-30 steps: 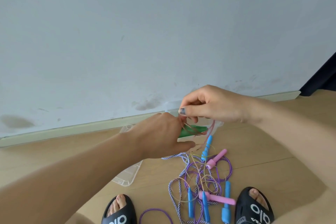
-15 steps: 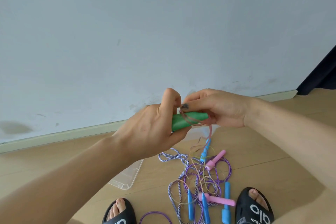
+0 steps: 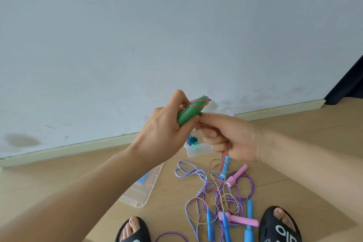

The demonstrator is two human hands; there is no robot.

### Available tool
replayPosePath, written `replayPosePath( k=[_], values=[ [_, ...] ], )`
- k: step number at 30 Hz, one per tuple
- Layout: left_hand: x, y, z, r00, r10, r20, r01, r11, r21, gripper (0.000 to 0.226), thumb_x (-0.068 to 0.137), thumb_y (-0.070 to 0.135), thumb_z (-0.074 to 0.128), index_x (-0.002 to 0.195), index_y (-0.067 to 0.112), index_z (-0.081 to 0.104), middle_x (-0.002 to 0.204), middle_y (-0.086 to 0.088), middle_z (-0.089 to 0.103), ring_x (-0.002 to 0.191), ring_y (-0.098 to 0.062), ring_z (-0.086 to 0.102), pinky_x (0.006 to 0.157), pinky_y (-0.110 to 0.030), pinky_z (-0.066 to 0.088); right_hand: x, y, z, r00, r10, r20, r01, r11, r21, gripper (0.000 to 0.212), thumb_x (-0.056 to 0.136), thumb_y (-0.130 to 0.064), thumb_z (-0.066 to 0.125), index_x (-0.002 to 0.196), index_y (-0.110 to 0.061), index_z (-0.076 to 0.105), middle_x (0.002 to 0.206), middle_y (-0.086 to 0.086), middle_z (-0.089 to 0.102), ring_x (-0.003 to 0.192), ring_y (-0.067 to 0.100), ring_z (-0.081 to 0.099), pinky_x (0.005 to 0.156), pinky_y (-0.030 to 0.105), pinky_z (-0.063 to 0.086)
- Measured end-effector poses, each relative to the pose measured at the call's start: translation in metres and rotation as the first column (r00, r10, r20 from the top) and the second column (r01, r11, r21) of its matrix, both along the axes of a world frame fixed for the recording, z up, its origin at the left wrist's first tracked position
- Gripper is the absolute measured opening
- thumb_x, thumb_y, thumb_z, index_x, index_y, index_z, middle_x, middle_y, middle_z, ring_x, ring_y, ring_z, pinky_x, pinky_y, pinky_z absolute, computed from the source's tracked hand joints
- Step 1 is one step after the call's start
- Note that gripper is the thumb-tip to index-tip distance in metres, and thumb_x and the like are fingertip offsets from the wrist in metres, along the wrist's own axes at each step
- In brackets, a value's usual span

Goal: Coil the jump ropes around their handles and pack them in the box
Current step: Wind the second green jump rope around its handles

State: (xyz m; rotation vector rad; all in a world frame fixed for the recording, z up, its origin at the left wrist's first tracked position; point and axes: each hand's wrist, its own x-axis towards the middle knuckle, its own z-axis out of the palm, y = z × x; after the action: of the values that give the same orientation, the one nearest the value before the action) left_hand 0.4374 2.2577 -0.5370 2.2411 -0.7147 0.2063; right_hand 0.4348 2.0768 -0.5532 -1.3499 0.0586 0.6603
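Observation:
My left hand (image 3: pixel 167 129) grips green jump-rope handles (image 3: pixel 189 113), tilted up to the right, with a few turns of pink rope (image 3: pixel 198 102) wound near their top. Just right of it, my right hand (image 3: pixel 229 139) is closed on the same pink rope, whose free end hangs from the fist toward the floor. Behind my hands a clear plastic box (image 3: pixel 196 150) sits on the floor with a coiled blue rope (image 3: pixel 192 140) inside. Its clear lid (image 3: pixel 143 188) lies flat under my left forearm.
A tangle of ropes (image 3: pixel 220 194) lies on the wooden floor between my feet: a purple one, a striped blue-white one, thin yellowish ones, with pink handles (image 3: pixel 236 177) and blue handles (image 3: pixel 249 220). Black slippers (image 3: pixel 279 226) sit at the bottom edge. The wall is close behind.
Both hands have risen and the green handles have tilted upward. My right hand moved from above the handles to below and right of them, drawing the pink rope round. The box came into sight.

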Motion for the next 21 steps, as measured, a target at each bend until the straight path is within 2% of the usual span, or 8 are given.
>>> replayPosePath(
  k=[2,4,7,12,15,17,19,21],
  values=[
    [0.01,0.007,-0.001,0.993,0.075,-0.087,-0.074,0.997,0.024,0.022,0.095,0.027,0.059,0.092,0.023,0.037,0.056,0.006,0.051,0.047,-0.014,0.039,0.043,-0.02,0.031,-0.005,0.003,-0.003,0.99,-0.052,0.131,0.072,0.985,-0.157,0.03,0.101,-0.033,0.05,0.078,-0.015,0.059,0.054,-0.003,0.037,0.044,0.01,0.016,0.041,0.023,0.01],
    [0.022,0.019,-0.003,0.982,0.134,-0.133,-0.125,0.989,0.078,0.021,0.094,0.029,0.059,0.094,0.021,0.039,0.059,0.002,0.051,0.048,-0.014,0.038,0.046,-0.02,0.034,-0.013,0.001,-0.002,0.955,-0.025,0.296,0.135,0.923,-0.359,0.034,0.101,-0.034,0.051,0.077,-0.012,0.06,0.051,-0.004,0.039,0.042,0.01,0.023,0.042,0.023,0.019],
    [0.028,0.031,-0.007,0.988,0.032,-0.15,0.007,0.967,0.256,0.018,0.095,0.029,0.056,0.097,0.025,0.038,0.059,0.002,0.05,0.05,-0.014,0.042,0.048,-0.022,0.033,-0.021,-0.002,0.008,0.854,0.096,0.511,0.251,0.785,-0.567,0.03,0.097,-0.032,0.057,0.075,-0.013,0.064,0.044,-0.011,0.044,0.045,0.008,0.033,0.047,0.019,0.029],
    [0.031,0.031,-0.013,0.994,-0.015,-0.106,0.062,0.884,0.463,0.016,0.093,0.023,0.05,0.101,0.028,0.037,0.062,0.001,0.053,0.054,-0.025,0.051,0.053,-0.039,0.046,-0.023,-0.005,0.022,0.809,0.216,0.547,0.242,0.725,-0.645,0.023,0.094,-0.028,0.061,0.073,-0.017,0.063,0.043,-0.011,0.047,0.044,0.006,0.035,0.048,0.015,0.03],
    [0.023,0.021,-0.021,0.996,-0.074,-0.052,0.091,0.812,0.576,0.016,0.093,0.025,0.046,0.102,0.024,0.034,0.066,-0.002,0.052,0.058,-0.032,0.053,0.055,-0.043,0.049,-0.027,0.002,0.023,0.689,0.401,0.604,0.247,0.654,-0.715,0.021,0.091,-0.025,0.062,0.072,-0.019,0.06,0.049,0.0,0.053,0.047,0.01,0.036,0.05,0.02,0.032],
    [0.02,0.016,-0.026,0.992,-0.127,-0.024,0.114,0.773,0.624,0.016,0.094,0.026,0.045,0.103,0.023,0.031,0.066,-0.001,0.048,0.06,-0.034,0.053,0.054,-0.042,0.047,-0.024,0.002,0.029,0.654,0.461,0.599,0.263,0.605,-0.752,0.023,0.091,-0.03,0.063,0.071,-0.021,0.059,0.047,-0.008,0.052,0.048,0.011,0.039,0.05,0.021,0.031],
    [0.02,0.013,-0.026,0.988,-0.156,0.007,0.114,0.747,0.655,0.018,0.095,0.028,0.044,0.107,0.022,0.032,0.063,0.003,0.042,0.06,-0.034,0.052,0.053,-0.039,0.045,-0.016,-0.005,0.034,0.67,0.44,0.597,0.253,0.622,-0.741,0.026,0.09,-0.036,0.064,0.069,-0.022,0.059,0.047,-0.014,0.054,0.047,0.009,0.04,0.05,0.018,0.031],
    [0.019,0.011,-0.025,0.978,-0.198,0.067,0.104,0.736,0.669,0.023,0.096,0.029,0.044,0.114,0.019,0.035,0.062,0.006,0.035,0.058,-0.033,0.049,0.054,-0.039,0.045,-0.007,-0.011,0.036,0.681,0.395,0.616,0.241,0.674,-0.699,0.029,0.088,-0.041,0.065,0.068,-0.02,0.06,0.049,-0.012,0.056,0.047,0.008,0.037,0.05,0.018,0.031]
  ],
)
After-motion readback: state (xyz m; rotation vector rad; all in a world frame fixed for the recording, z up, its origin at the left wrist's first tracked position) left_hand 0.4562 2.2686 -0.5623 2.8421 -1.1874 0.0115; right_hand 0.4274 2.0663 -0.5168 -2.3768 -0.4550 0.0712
